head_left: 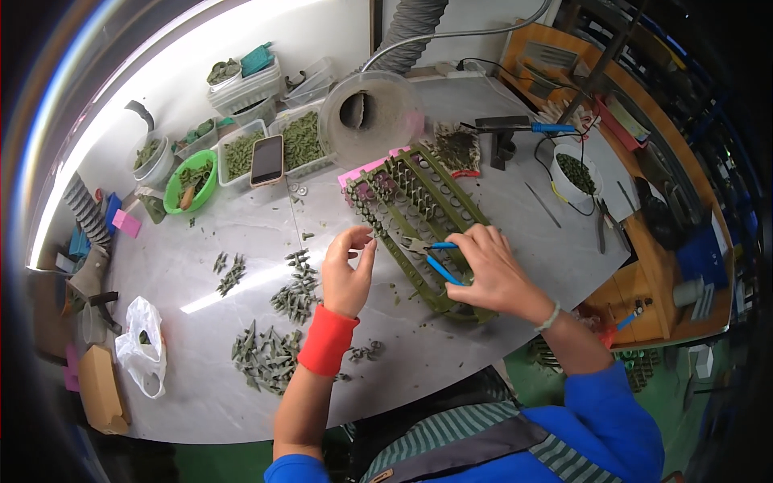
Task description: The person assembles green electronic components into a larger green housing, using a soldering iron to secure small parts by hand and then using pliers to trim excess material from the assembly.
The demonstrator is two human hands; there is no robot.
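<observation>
Grey desk (435, 354): a green rack (409, 270) slants upper-left to lower-right, beneath the right hand (493, 270) gripping leftward-pointing pliers (443, 269); beside it, left hand (348, 272) pinches narrowly, contents unclear.

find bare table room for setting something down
Bare: between the white bag and big green pile, and in front of the white bucket, right of the right hand. Crowded: the back, lined with plastic boxes, and where the green rack lies.

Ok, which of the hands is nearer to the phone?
Left. The left hand is below and to the right of the phone in the picture; the right hand, holding blue-handled pliers, is farther right.
</observation>
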